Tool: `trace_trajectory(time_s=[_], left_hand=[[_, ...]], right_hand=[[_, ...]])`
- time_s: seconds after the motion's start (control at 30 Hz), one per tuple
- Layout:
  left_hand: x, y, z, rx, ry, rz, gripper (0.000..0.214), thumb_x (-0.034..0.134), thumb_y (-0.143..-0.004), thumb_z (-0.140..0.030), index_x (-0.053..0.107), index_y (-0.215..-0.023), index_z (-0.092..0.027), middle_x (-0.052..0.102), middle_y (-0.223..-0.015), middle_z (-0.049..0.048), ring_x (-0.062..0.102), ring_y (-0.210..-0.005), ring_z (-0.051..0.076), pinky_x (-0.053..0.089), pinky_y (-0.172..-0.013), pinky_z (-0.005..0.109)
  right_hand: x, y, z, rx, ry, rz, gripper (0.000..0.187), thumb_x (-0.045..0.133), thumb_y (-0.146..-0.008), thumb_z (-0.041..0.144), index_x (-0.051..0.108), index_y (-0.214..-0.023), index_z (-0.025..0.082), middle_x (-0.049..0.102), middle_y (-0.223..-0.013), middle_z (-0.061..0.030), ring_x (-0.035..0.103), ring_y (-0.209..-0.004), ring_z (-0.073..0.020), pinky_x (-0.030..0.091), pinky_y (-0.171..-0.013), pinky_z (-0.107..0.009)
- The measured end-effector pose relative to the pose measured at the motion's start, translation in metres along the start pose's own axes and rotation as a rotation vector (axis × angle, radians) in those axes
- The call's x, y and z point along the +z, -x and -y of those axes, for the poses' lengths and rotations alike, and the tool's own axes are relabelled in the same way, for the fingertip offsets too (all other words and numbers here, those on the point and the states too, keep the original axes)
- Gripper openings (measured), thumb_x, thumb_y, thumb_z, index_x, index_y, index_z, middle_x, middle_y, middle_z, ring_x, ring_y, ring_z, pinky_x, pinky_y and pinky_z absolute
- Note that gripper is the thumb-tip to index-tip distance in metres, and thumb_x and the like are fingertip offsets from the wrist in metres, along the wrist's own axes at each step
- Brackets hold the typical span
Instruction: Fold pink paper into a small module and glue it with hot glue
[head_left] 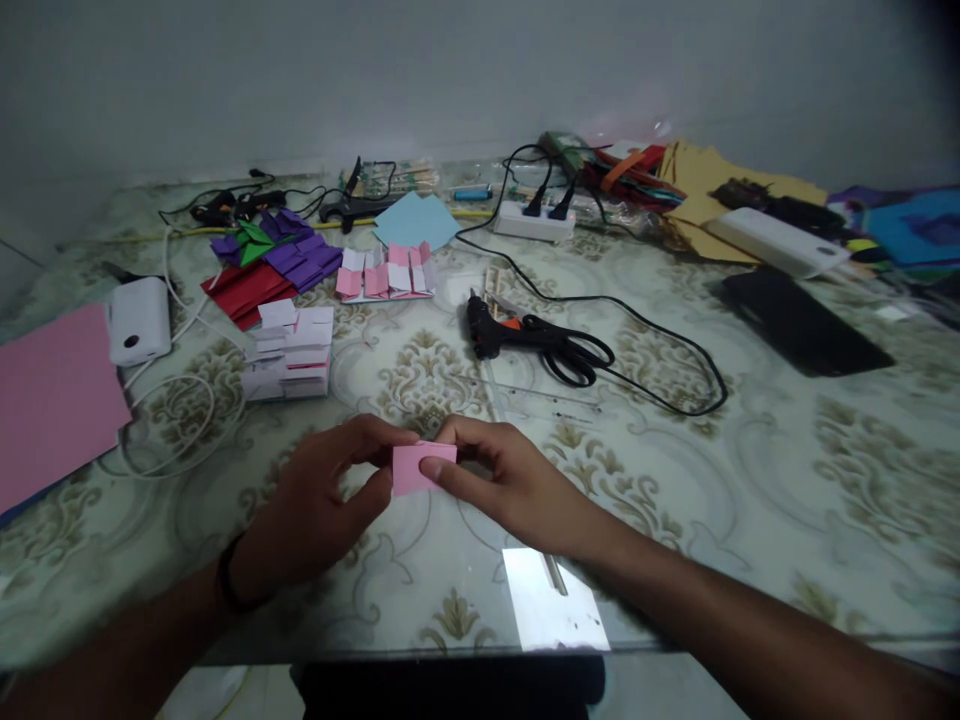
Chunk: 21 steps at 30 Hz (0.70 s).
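A small folded pink paper piece (415, 468) is held just above the patterned table near its front edge. My left hand (319, 505) pinches its left side with thumb and fingers closed. My right hand (502, 483) grips its right side, thumb on the front face. Both hands meet at the paper. Behind them lie folded paper units: a white and red stack (289, 352), a pink and white row (387, 272), purple pieces (296, 255) and red pieces (244, 290).
A black glue gun (491, 328) and scissors (574, 352) lie behind my hands, with a black cable looping right. A pink sheet (52, 400), a white device (137, 320), a power strip (534, 222), a clear ruler (555, 405) and coloured paper piles (720, 190) surround them.
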<state>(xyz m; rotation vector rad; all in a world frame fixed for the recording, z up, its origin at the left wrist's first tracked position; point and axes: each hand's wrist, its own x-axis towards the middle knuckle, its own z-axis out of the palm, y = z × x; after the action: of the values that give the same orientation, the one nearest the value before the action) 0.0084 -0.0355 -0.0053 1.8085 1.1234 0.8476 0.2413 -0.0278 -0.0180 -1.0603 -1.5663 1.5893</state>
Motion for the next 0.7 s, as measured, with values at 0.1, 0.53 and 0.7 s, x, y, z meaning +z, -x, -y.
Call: trace_trajectory(time_s=[0.1,0.53,0.7], left_hand=[[-0.002,0.002,0.003,-0.027,0.011,-0.009,0.025,0.065,-0.094,-0.02,0.078,-0.114,-0.028,0.081,-0.101,0.0032,0.078,-0.096,0.024,0.063,-0.087,0.035],[0.0,-0.004,-0.003,-0.035,0.005,-0.073,0.017,0.075,-0.09,-0.019,0.086,-0.1,-0.027,0.088,-0.089,-0.0009,0.082,-0.08,0.017,0.063,-0.075,0.024],[0.0,-0.007,-0.01,-0.054,0.021,-0.115,0.01,0.078,-0.089,-0.023,0.086,-0.094,-0.027,0.088,-0.082,-0.0029,0.081,-0.069,0.016,0.062,-0.065,0.023]], right_hand=[[0.001,0.0,0.001,-0.025,0.067,-0.002,0.029,0.071,-0.1,0.04,0.062,-0.08,0.02,0.058,-0.076,0.0021,0.051,-0.073,-0.0149,0.039,-0.067,-0.029],[0.001,0.003,0.003,-0.057,0.128,-0.034,0.027,0.068,-0.102,0.04,0.067,-0.085,0.02,0.065,-0.078,0.0007,0.057,-0.073,-0.0156,0.043,-0.068,-0.029],[0.002,0.003,0.001,-0.096,0.089,-0.076,0.018,0.072,-0.101,0.039,0.068,-0.101,0.022,0.066,-0.086,0.0007,0.061,-0.08,-0.0167,0.046,-0.075,-0.031]])
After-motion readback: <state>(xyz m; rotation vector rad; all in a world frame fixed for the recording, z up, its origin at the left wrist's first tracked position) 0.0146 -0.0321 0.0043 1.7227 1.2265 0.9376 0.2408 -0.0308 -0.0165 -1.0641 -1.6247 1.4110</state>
